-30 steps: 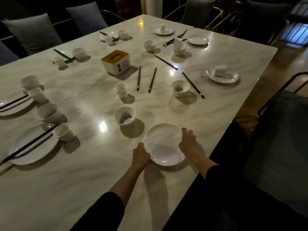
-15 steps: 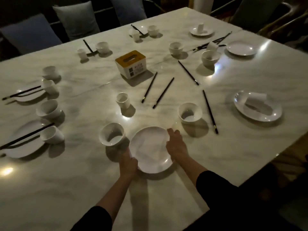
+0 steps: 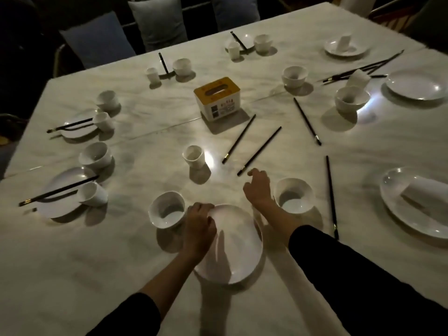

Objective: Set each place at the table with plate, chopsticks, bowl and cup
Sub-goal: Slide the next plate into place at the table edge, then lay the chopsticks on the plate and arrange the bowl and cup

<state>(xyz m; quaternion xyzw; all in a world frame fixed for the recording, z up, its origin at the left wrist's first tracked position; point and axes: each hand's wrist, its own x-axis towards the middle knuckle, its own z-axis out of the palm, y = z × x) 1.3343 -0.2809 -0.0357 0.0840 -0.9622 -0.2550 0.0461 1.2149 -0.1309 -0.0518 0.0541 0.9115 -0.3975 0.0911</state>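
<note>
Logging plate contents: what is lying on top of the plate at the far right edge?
A white cup lies tipped on its side on the plate. No chopsticks show on it; whatever the cup covers cannot be seen.

Table (image 3: 101,263) was pale marble w/ grey veins. Plate (image 3: 237,251), bowls (image 3: 167,209) & cup (image 3: 194,156) all plain white. Chopsticks (image 3: 259,150) black w/ light tips. Tissue box (image 3: 217,98) white, yellow top. Sleeves (image 3: 351,275) black; cushions (image 3: 155,20) grey & blue.
</note>
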